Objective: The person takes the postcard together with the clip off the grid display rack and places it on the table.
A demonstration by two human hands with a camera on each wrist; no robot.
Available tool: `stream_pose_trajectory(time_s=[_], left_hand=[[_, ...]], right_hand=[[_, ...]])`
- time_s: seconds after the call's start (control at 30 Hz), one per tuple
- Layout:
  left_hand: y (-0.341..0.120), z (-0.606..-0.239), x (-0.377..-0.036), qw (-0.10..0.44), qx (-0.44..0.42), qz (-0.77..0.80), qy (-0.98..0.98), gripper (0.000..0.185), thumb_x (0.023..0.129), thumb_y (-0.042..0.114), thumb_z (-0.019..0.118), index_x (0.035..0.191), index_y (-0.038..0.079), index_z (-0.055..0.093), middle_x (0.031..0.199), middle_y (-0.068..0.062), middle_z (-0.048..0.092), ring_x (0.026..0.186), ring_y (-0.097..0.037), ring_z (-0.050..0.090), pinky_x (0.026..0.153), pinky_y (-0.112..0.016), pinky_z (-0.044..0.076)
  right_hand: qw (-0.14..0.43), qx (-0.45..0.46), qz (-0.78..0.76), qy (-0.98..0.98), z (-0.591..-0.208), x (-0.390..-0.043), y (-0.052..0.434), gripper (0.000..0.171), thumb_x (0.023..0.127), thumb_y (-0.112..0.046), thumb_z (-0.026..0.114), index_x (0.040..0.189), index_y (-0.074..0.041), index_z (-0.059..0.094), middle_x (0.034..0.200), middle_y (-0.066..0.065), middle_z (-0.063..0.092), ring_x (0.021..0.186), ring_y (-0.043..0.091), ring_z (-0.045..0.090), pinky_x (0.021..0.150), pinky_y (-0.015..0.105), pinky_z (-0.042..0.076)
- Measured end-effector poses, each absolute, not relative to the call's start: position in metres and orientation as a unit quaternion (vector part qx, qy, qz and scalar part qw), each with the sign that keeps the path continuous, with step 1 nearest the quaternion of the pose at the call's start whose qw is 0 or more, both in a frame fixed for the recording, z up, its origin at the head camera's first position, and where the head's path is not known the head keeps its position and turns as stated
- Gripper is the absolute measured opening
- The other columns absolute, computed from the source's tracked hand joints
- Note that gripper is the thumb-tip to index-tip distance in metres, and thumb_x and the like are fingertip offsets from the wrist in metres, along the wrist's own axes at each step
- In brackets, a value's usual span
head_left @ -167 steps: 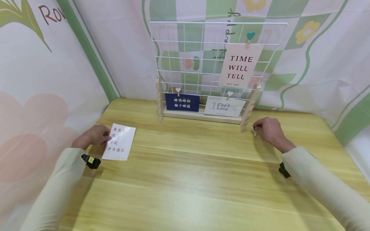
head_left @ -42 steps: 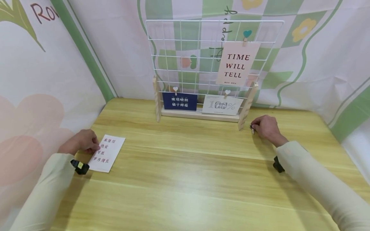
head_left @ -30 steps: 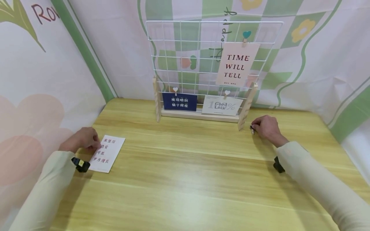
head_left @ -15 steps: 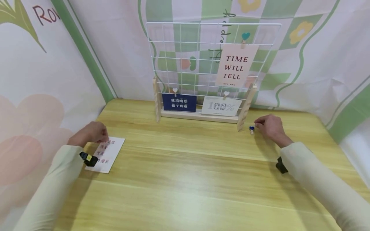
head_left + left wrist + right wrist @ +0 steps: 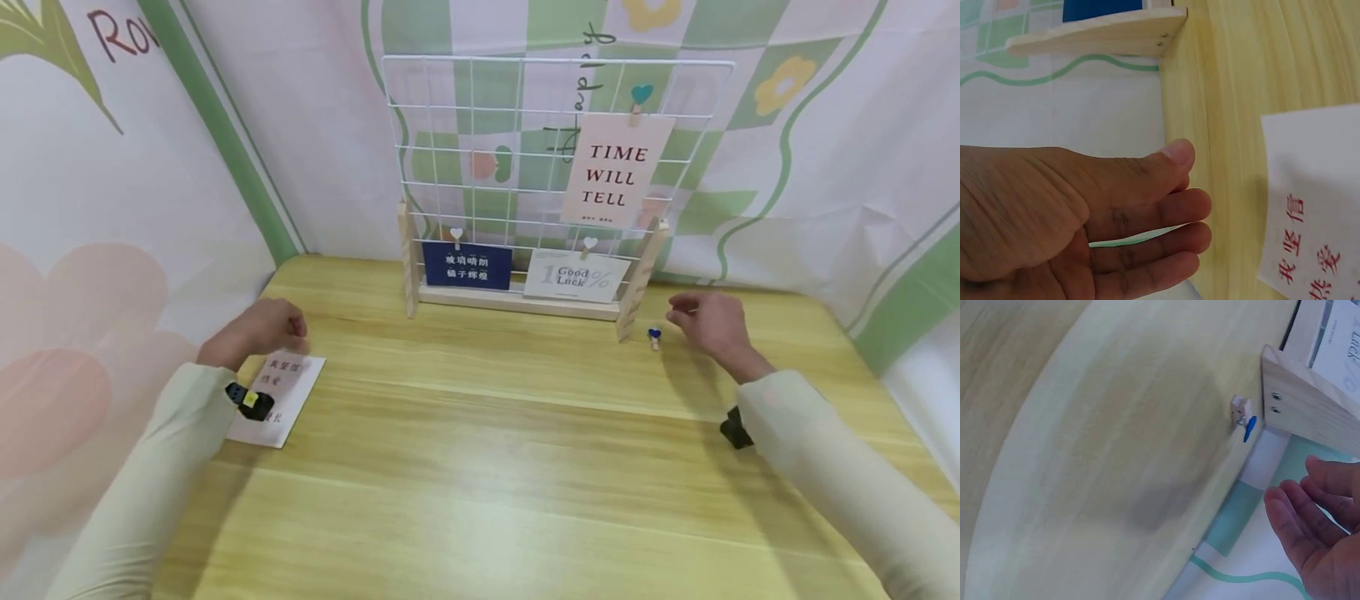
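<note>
A white card with red Chinese writing point(image 5: 288, 404) lies flat on the table at the left. My left hand point(image 5: 266, 327) hovers just beyond its far edge and holds nothing; in the left wrist view its fingers point(image 5: 1166, 212) are loosely bent, apart from the card. A small wooden clothespin with a blue heart point(image 5: 655, 337) rests on the table by the right foot of the rack. Just right of it my right hand point(image 5: 712, 323) hangs in the air, thumb and fingers parted, with nothing between them. The clothespin point(image 5: 1242, 415) also shows in the right wrist view, away from the fingertips.
A white wire grid rack point(image 5: 480, 179) on wooden feet stands at the back of the table point(image 5: 480, 467). Clipped on it are a pink card point(image 5: 617, 171), a navy card point(image 5: 467, 267) and a white "Good Luck" card point(image 5: 576, 275). Patterned cloth hangs behind and at the left.
The card in my left hand was laid on the table and let go; that hand then moved away from it. My right hand released the blue-heart clothespin and drew back to the right.
</note>
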State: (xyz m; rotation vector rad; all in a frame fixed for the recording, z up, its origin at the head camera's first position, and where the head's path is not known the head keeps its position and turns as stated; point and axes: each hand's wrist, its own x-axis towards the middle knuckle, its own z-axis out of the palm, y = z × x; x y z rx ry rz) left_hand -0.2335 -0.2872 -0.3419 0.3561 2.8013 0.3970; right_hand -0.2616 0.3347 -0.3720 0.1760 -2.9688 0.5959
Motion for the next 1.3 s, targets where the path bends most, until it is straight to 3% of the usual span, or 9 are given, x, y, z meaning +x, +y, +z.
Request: stream_pose_trajectory(time_s=[0.33,0.73,0.83,0.97,1.07,1.17,1.23,1.3], left_hand=[[-0.273,-0.335,-0.24,0.081,0.19,0.13,0.97,0.024,0.084,0.011,0.077,0.099,-0.007,0.069,0.089,-0.017,0.073,0.083,-0.03,0.068,0.08,-0.046,0.055],[-0.248,-0.32,-0.243,0.065,0.204,0.139,0.967,0.024,0.085,0.01,0.076,0.102,-0.006,0.069,0.093,-0.018,0.073,0.088,-0.031,0.069,0.083,-0.045,0.055],[-0.242,-0.317,-0.245,0.063,0.201,0.137,0.968,0.025,0.085,0.01,0.076,0.103,-0.006,0.069,0.095,-0.018,0.073,0.09,-0.031,0.069,0.085,-0.045,0.055],[-0.233,-0.312,-0.248,0.056,0.205,0.128,0.969,0.027,0.085,0.011,0.076,0.104,-0.006,0.068,0.096,-0.019,0.073,0.091,-0.032,0.069,0.087,-0.046,0.053],[-0.226,-0.309,-0.249,0.055,0.21,0.123,0.968,0.029,0.086,0.012,0.076,0.105,-0.007,0.068,0.097,-0.019,0.073,0.093,-0.032,0.069,0.088,-0.046,0.053],[-0.219,-0.306,-0.251,0.06,0.21,0.122,0.968,0.031,0.087,0.013,0.075,0.109,-0.007,0.067,0.101,-0.02,0.073,0.096,-0.033,0.069,0.088,-0.045,0.053],[-0.215,-0.305,-0.253,0.059,0.212,0.122,0.968,0.032,0.087,0.014,0.074,0.11,-0.007,0.067,0.102,-0.02,0.073,0.097,-0.033,0.069,0.089,-0.045,0.053],[-0.212,-0.305,-0.254,0.059,0.212,0.123,0.968,0.032,0.088,0.014,0.074,0.111,-0.007,0.067,0.103,-0.02,0.072,0.098,-0.033,0.068,0.09,-0.045,0.053]], right_hand=[[0.1,0.053,0.221,-0.969,-0.355,-0.251,0.325,0.029,0.095,-0.016,0.065,0.112,0.007,0.066,0.109,0.029,0.068,0.096,0.046,0.067,0.081,0.054,0.054],[0.131,0.055,0.222,-0.965,-0.337,-0.243,0.319,0.028,0.096,-0.018,0.064,0.11,0.005,0.068,0.106,0.028,0.069,0.092,0.045,0.068,0.081,0.055,0.052],[0.147,0.06,0.224,-0.962,-0.333,-0.243,0.317,0.026,0.094,-0.016,0.066,0.11,0.006,0.068,0.105,0.028,0.07,0.09,0.045,0.069,0.087,0.053,0.049],[0.165,0.064,0.228,-0.957,-0.327,-0.243,0.317,0.026,0.093,-0.015,0.067,0.11,0.006,0.069,0.104,0.027,0.07,0.09,0.045,0.069,0.077,0.019,0.049],[0.178,0.064,0.234,-0.954,-0.321,-0.244,0.317,0.027,0.093,-0.015,0.067,0.11,0.005,0.069,0.103,0.027,0.07,0.089,0.043,0.07,0.058,0.0,0.034],[0.187,0.065,0.242,-0.95,-0.315,-0.245,0.316,0.026,0.093,-0.015,0.067,0.11,0.005,0.07,0.103,0.027,0.07,0.072,0.006,0.072,0.058,-0.004,0.029],[0.191,0.067,0.246,-0.948,-0.311,-0.245,0.316,0.026,0.093,-0.014,0.067,0.111,0.005,0.069,0.104,0.027,0.07,0.065,-0.021,0.056,0.059,-0.004,0.029],[0.192,0.067,0.25,-0.947,-0.307,-0.246,0.315,0.028,0.094,-0.016,0.066,0.112,0.005,0.069,0.105,0.027,0.07,0.063,-0.036,0.032,0.059,-0.004,0.029]])
